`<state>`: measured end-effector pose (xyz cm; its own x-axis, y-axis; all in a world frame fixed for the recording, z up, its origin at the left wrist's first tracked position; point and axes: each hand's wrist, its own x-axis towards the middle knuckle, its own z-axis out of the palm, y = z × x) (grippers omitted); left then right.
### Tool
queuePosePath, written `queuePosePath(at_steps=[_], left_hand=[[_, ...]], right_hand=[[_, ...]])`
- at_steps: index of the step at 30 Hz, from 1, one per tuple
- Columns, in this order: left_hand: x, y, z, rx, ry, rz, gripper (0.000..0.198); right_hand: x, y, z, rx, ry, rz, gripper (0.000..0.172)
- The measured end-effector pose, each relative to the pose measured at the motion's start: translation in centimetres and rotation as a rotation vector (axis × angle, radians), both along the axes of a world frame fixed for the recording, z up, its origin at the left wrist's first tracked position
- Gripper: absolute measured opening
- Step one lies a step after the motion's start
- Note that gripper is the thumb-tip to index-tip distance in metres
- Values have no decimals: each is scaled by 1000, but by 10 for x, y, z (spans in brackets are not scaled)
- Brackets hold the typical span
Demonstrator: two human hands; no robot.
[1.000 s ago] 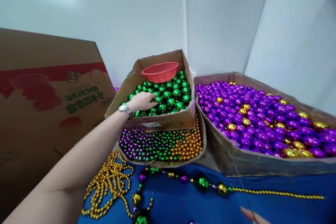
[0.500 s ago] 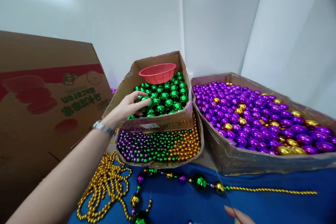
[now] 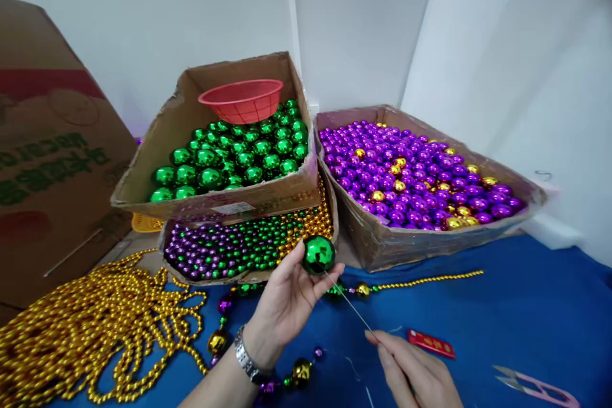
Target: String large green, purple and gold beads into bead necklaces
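My left hand (image 3: 287, 299), a metal watch on its wrist, grips a large shiny green bead (image 3: 319, 254) between thumb and fingers. My right hand (image 3: 415, 370) pinches a long thin needle (image 3: 352, 307), whose far end meets the green bead's lower side; whether it is inside the hole I cannot make out. On the blue cloth beneath lies a strung garland (image 3: 301, 371) of purple, green and gold beads, partly hidden by my left hand and forearm. A thin pale thread (image 3: 354, 368) lies loose between my hands.
Behind stand a box of large green beads (image 3: 245, 159) with a red basket (image 3: 243, 102), a box of small mixed beads (image 3: 239, 245), and a box of purple beads (image 3: 406, 172). Gold bead chains (image 3: 109, 325) pile up left. Thread snips (image 3: 535, 387) and a red packet (image 3: 431, 343) lie right.
My left hand has come out of the green bead box with one bead and moved down and right, to the needle. My right hand has come further into view.
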<state>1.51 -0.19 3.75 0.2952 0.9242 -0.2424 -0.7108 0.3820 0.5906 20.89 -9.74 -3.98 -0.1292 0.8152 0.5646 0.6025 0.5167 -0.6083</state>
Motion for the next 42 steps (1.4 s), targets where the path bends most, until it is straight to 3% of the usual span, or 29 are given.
queuePosePath(at_steps=[7,12,18,24,27,32,35,38,40,42], left_hand=[[2,2,-6,-28,5,37,19],[2,-5,-9,88,87,55,12],[10,-26,-22,223,216,-45,34],[12,-32,-30,166,163,-52,31],[16,-38,-39,205,229,-29,37],[14,-44,-48,327,309,-138,46],[-6,-22,-33,500,534,-160,42],[-32,22,-18,741,1132,-7,26],[-43,56,-17,898,1678,-115,26],[-47,84,-24,905,1834,-231,17]], right_hand=[[10,-1,-15,-74,-72,58,25],[11,3,-19,9,-153,76,27],[1,8,-17,22,-140,18,23],[2,6,-22,-65,-105,60,22],[2,7,-27,-35,-149,60,22],[1,7,-26,-73,-102,66,21],[6,6,-24,-87,-69,49,18],[10,5,-24,-80,-44,26,14],[10,4,-26,-86,-17,13,13],[7,3,-25,-96,-3,19,14]])
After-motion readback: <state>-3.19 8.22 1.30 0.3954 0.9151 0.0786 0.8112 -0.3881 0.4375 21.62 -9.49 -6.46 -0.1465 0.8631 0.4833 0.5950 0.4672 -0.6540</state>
